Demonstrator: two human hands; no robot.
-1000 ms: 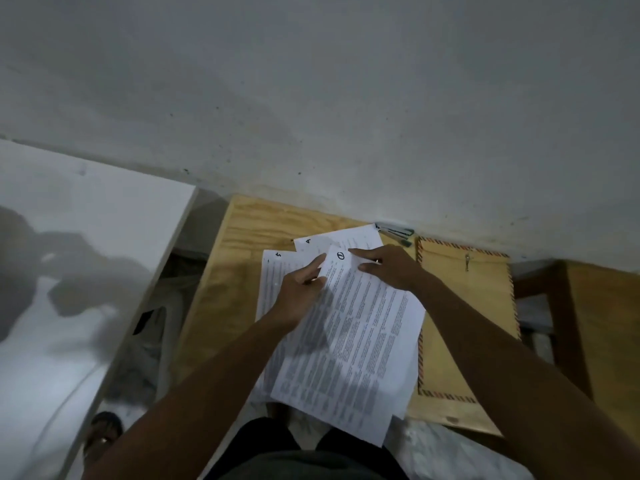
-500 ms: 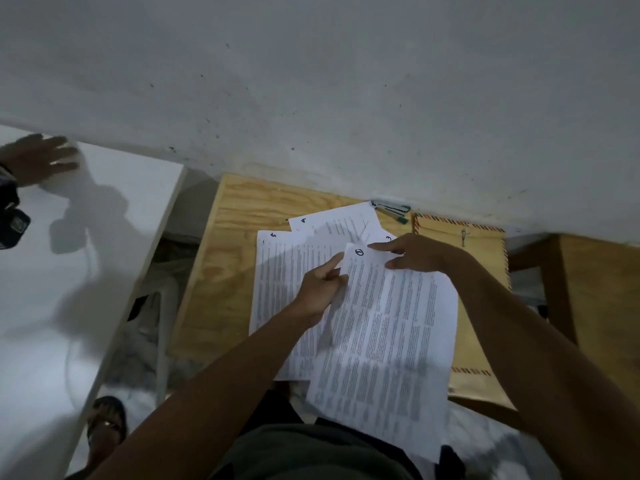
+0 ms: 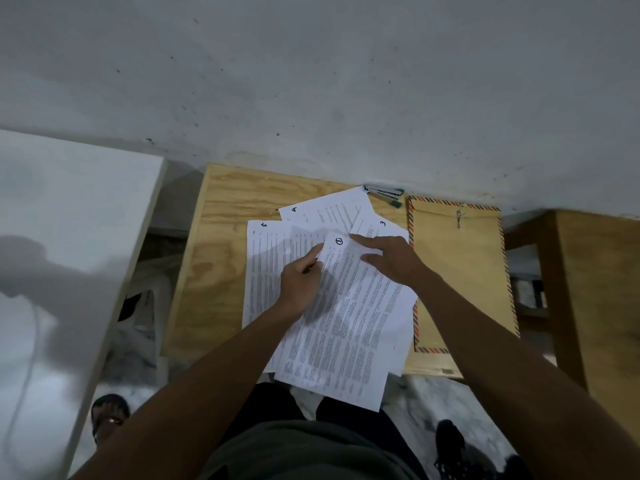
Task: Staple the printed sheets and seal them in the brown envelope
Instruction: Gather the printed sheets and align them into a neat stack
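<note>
Printed sheets [image 3: 346, 317] fan beneath both hands: left grip [image 3: 300, 282] pinches them, right grip [image 3: 391, 258] rests open.

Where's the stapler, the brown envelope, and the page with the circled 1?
stapler [image 3: 384, 193], head view, its metal body.
brown envelope [image 3: 460, 271], head view, bare middle.
page with the circled 1 [image 3: 346, 327], head view, printed middle.

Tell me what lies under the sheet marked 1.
Under sheet 1 lie other printed sheets, fanned out: those marked 3, 4 and 5 show. Both hands rest on the pile. Any further sheets beneath are hidden.
</note>
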